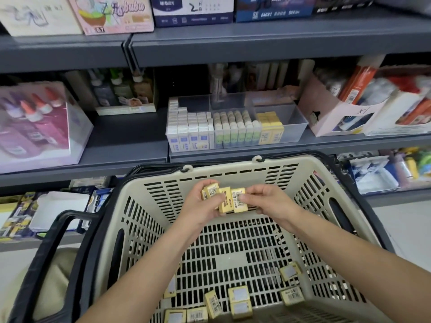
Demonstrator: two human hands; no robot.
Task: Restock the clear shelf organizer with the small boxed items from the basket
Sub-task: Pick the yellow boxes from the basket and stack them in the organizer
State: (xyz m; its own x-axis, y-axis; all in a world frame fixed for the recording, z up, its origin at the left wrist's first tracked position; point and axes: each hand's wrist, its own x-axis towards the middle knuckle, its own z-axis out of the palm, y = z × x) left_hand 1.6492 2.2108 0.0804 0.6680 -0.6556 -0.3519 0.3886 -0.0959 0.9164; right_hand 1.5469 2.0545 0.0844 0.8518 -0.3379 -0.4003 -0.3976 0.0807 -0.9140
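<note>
Over the beige slotted basket (233,169) my left hand (198,208) holds several small yellow boxes (225,198) in a bunch. My right hand (263,199) pinches the rightmost box of that bunch (240,199) with thumb and fingers. More yellow boxes (239,299) lie loose on the basket floor near its close edge. The clear shelf organizer (293,117) stands on the middle shelf straight ahead, with white boxes at its left, green-white sticks in the middle and a short stack of yellow boxes (270,129) to the right of them; its right end shows bare plastic.
Grey metal shelving (256,43) runs across above and below the organizer. Display cartons of glue bottles (35,122) stand to the left, and an open carton of correction items (338,113) to the right. The basket's black handles (56,252) hang down at its sides.
</note>
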